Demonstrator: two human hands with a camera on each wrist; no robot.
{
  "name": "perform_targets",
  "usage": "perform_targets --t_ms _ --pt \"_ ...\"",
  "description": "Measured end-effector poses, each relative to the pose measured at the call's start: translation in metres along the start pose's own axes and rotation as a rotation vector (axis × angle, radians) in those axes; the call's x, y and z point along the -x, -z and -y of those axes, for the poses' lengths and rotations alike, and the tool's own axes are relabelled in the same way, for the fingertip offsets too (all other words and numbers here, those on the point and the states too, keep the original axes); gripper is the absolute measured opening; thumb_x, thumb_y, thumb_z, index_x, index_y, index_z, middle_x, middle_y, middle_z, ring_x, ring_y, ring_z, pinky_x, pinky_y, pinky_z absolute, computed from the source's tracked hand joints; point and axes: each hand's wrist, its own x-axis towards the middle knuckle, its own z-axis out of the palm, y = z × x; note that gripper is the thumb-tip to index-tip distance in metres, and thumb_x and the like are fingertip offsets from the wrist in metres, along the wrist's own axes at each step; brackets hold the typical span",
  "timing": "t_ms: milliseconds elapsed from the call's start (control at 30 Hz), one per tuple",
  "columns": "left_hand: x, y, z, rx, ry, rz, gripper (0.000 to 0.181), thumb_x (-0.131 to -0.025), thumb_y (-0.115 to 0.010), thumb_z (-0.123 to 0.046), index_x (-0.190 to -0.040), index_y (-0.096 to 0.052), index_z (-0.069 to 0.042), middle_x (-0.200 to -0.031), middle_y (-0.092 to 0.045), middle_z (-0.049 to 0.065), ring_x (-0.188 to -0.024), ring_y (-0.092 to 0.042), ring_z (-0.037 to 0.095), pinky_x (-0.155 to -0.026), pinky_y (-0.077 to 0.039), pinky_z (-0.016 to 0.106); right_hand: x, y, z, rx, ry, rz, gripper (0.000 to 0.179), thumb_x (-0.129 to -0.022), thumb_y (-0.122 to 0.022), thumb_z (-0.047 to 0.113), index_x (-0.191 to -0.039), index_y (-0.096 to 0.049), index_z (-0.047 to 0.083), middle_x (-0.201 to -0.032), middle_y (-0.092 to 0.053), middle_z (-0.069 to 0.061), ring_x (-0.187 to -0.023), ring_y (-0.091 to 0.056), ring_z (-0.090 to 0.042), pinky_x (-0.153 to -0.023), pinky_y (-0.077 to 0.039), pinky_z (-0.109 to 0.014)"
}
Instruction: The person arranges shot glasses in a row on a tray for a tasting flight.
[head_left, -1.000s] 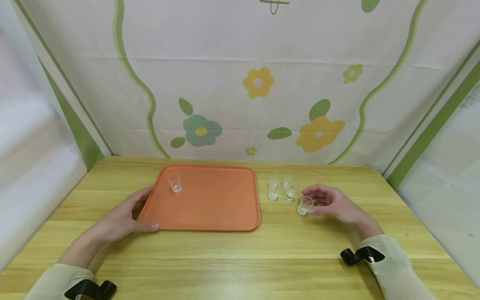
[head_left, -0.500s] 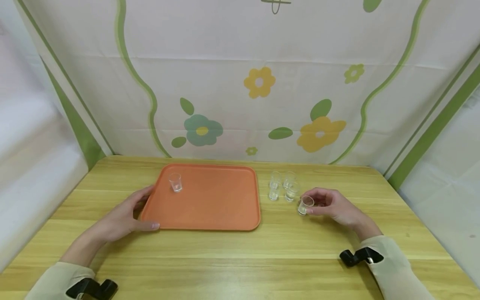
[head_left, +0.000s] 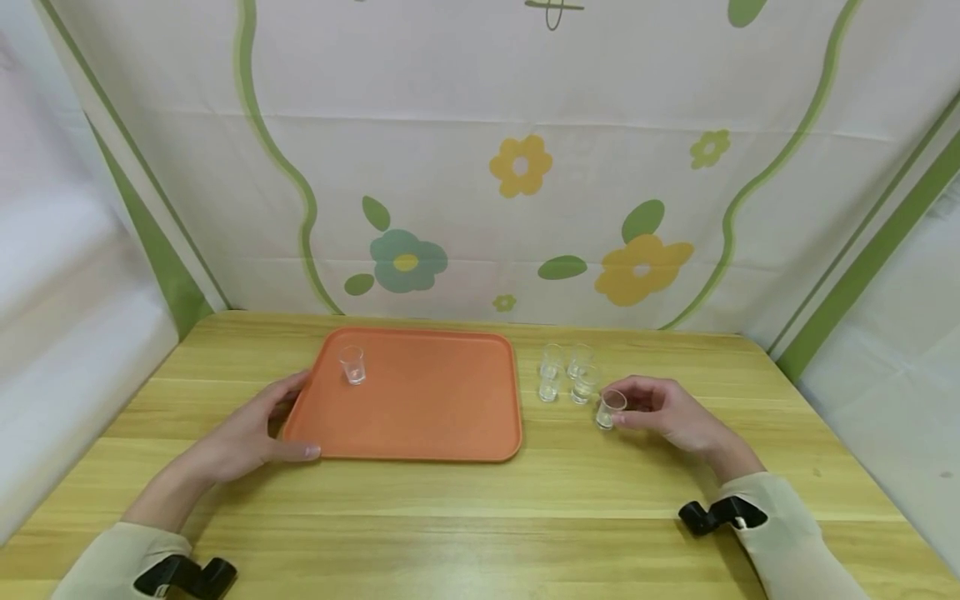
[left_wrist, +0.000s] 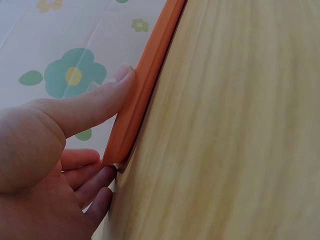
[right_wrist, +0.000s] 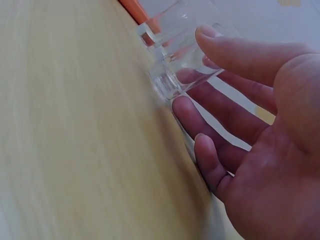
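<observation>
In the head view, my left hand point(head_left: 238, 442) holds the near left corner of the orange tray point(head_left: 450, 408), thumb on its front edge and fingers along its left side. The left wrist view has the thumb point(left_wrist: 100, 102) pressed to the tray's rim point(left_wrist: 145, 85). A clear shot glass point(head_left: 354, 367) stands upright toward the tray's far left corner. To the right of the tray, my right hand point(head_left: 675, 417) holds another clear shot glass point(head_left: 611, 408) between thumb and fingers. In the right wrist view that glass point(right_wrist: 167, 82) sits at the fingertips; whether its base touches the table I cannot tell.
Several more clear shot glasses point(head_left: 581, 387) stand close together between the tray and my right hand. All of this is on a wood-grain table point(head_left: 480, 525). A white flower-patterned cloth point(head_left: 450, 183) hangs behind the table.
My right fingers have closed in slightly around the shot glass. The view has shifted a little; the tray, the left hand and the other glasses keep their places.
</observation>
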Motion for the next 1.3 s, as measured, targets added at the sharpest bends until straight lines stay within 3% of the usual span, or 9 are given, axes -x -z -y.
perform_targets --t_ms 500,700,933,1200,1300 --pt "0.0 0.0 -0.001 0.008 -0.007 0.001 0.113 -0.087 -0.09 -0.026 -0.168 -0.016 0.003 -0.164 -0.035 0.034 -0.145 -0.041 0.059 -0.112 -0.036 0.074 0.001 -0.003 0.019 0.017 -0.008 -0.079 0.039 -0.098 -0.078 0.022 -0.132 -0.07 0.004 -0.125 -0.073 -0.007 -0.105 -0.07 -0.014 -0.083 -0.063 -0.031" --pt "-0.001 0.0 -0.001 0.008 0.0 0.001 0.113 -0.086 -0.09 -0.027 -0.168 -0.016 0.002 -0.165 -0.035 0.034 -0.146 -0.04 0.058 -0.113 -0.033 0.075 0.002 -0.004 0.027 -0.015 -0.001 -0.08 0.04 -0.098 -0.078 0.021 -0.133 -0.069 0.003 -0.123 -0.074 -0.002 -0.106 -0.072 -0.014 -0.086 -0.063 -0.03" --pt "0.0 0.0 -0.001 0.019 0.003 0.008 0.114 -0.087 -0.089 -0.027 -0.168 -0.015 0.003 -0.166 -0.032 0.034 -0.147 -0.038 0.058 -0.114 -0.032 0.075 0.003 -0.007 0.035 -0.011 0.004 -0.095 0.038 -0.099 -0.077 0.023 -0.132 -0.07 0.006 -0.127 -0.073 -0.007 -0.107 -0.071 -0.012 -0.087 -0.061 -0.027" --pt "0.0 0.0 -0.001 0.013 -0.005 0.003 0.114 -0.086 -0.09 -0.027 -0.168 -0.016 0.003 -0.165 -0.033 0.034 -0.147 -0.039 0.058 -0.114 -0.033 0.075 0.001 -0.011 0.048 0.001 0.031 -0.106 0.039 -0.099 -0.077 0.022 -0.133 -0.07 0.003 -0.121 -0.075 0.0 -0.101 -0.072 -0.014 -0.085 -0.061 -0.03" --pt "0.0 0.0 -0.002 0.015 -0.006 0.002 0.114 -0.086 -0.09 -0.027 -0.168 -0.016 0.003 -0.166 -0.033 0.034 -0.147 -0.039 0.058 -0.114 -0.033 0.075 -0.001 -0.011 0.053 -0.001 0.044 -0.112 0.04 -0.099 -0.077 0.022 -0.133 -0.069 0.003 -0.124 -0.075 -0.003 -0.101 -0.072 -0.014 -0.087 -0.061 -0.028"
